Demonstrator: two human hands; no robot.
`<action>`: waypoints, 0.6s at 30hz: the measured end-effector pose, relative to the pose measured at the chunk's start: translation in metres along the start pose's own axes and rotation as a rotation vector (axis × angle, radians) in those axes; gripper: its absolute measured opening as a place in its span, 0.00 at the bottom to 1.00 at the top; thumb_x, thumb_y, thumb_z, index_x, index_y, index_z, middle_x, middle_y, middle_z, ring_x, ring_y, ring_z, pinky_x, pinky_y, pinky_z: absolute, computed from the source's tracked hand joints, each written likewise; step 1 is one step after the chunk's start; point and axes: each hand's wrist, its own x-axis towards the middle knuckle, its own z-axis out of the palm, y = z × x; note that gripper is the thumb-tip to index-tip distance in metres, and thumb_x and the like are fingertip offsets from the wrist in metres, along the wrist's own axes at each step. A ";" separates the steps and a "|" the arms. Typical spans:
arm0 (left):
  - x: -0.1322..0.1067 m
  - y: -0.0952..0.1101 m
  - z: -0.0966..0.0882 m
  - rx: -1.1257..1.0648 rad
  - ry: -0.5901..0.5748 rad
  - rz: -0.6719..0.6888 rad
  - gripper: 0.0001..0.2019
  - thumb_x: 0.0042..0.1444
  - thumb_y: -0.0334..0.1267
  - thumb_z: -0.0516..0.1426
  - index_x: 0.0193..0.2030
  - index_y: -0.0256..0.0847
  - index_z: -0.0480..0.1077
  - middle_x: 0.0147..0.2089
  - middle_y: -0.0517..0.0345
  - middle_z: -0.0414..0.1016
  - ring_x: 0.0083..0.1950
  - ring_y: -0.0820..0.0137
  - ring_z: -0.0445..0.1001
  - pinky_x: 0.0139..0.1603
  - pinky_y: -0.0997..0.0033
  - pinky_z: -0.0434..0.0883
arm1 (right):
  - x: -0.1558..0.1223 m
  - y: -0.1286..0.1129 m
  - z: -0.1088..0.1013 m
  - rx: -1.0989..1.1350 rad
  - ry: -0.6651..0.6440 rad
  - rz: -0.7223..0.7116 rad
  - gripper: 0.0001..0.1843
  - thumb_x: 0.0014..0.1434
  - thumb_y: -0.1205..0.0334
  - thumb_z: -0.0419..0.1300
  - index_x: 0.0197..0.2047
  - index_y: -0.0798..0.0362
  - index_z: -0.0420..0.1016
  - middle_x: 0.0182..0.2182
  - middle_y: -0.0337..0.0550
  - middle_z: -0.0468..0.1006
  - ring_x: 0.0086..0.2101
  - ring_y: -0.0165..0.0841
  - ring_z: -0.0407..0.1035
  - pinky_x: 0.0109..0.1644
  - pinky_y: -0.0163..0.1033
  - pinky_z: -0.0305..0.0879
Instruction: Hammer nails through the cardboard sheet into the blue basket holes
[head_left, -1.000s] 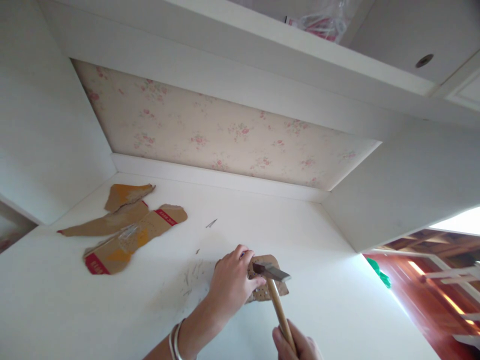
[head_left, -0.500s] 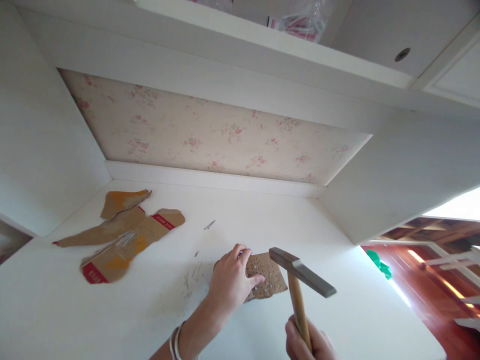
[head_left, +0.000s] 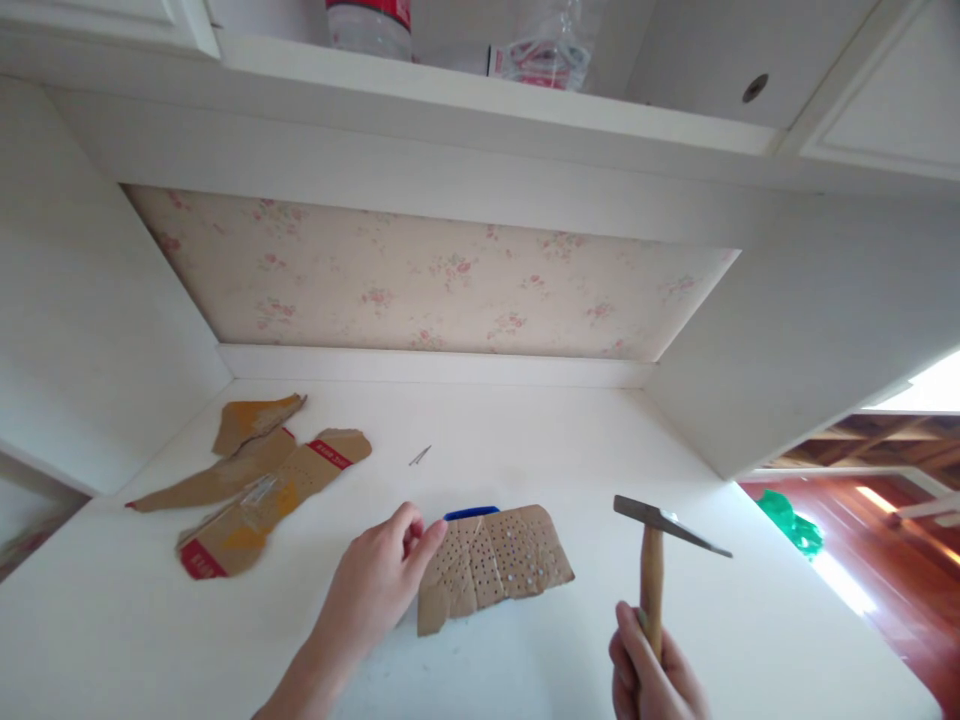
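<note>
My left hand (head_left: 386, 565) is at the left edge of a punched piece of cardboard (head_left: 487, 565), its fingers curled and the thumb lying against that edge. Many small holes and a few pale round spots mark the cardboard, which lies flat. A blue strip (head_left: 471, 513) sticks out from under its far edge. To the right, my right hand (head_left: 656, 665) is wrapped round the wooden handle of a hammer (head_left: 652, 575), held above the white tabletop (head_left: 592, 660) with its metal head up. Farther back lie a few thin nails (head_left: 420, 456).
Torn cardboard scraps (head_left: 255, 490) with red and orange markings lie at the left. White side panels (head_left: 810, 320) enclose the surface. Overhead, a shelf (head_left: 495, 100) holds a red-labelled clear container (head_left: 369, 28) and plastic bags. Something green (head_left: 787, 522) lies on the reddish floor.
My left hand has slid left off the middle of the cardboard to its edge, baring the holes. My right hand has carried the hammer to the right, and the view has shifted slightly.
</note>
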 end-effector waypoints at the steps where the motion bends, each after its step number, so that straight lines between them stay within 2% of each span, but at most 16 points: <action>1: -0.004 -0.008 0.001 0.014 -0.035 -0.013 0.19 0.63 0.55 0.48 0.30 0.44 0.62 0.23 0.65 0.69 0.26 0.70 0.69 0.30 0.73 0.60 | 0.004 0.000 -0.002 -0.037 -0.013 -0.029 0.28 0.44 0.36 0.68 0.28 0.51 0.64 0.13 0.25 0.59 0.12 0.20 0.46 0.14 0.27 0.41; 6: -0.020 -0.031 0.018 -0.028 -0.171 -0.075 0.23 0.61 0.59 0.48 0.25 0.43 0.59 0.22 0.65 0.66 0.25 0.70 0.66 0.28 0.74 0.57 | 0.024 0.000 -0.004 -0.273 -0.124 -0.161 0.26 0.54 0.35 0.59 0.30 0.53 0.70 0.09 0.29 0.61 0.14 0.27 0.54 0.20 0.33 0.51; 11: -0.028 -0.032 0.028 -0.145 -0.216 -0.130 0.24 0.60 0.60 0.48 0.24 0.42 0.59 0.20 0.66 0.60 0.25 0.71 0.62 0.27 0.74 0.55 | 0.031 -0.001 0.007 -0.254 -0.177 -0.168 0.26 0.56 0.37 0.58 0.39 0.55 0.74 0.11 0.30 0.64 0.17 0.29 0.56 0.25 0.36 0.53; 15: -0.034 -0.030 0.030 -0.208 -0.196 -0.169 0.26 0.61 0.62 0.45 0.23 0.43 0.57 0.20 0.67 0.54 0.25 0.71 0.58 0.26 0.74 0.54 | 0.029 -0.002 0.017 -0.189 -0.186 -0.137 0.26 0.56 0.39 0.60 0.39 0.57 0.74 0.10 0.29 0.64 0.17 0.29 0.55 0.26 0.36 0.53; 18: -0.039 -0.033 0.030 -0.245 -0.123 -0.201 0.26 0.61 0.62 0.44 0.23 0.42 0.59 0.21 0.65 0.57 0.26 0.70 0.60 0.28 0.74 0.57 | 0.027 -0.001 0.019 -0.177 -0.172 -0.113 0.26 0.56 0.39 0.60 0.40 0.57 0.74 0.10 0.30 0.64 0.17 0.29 0.54 0.26 0.36 0.52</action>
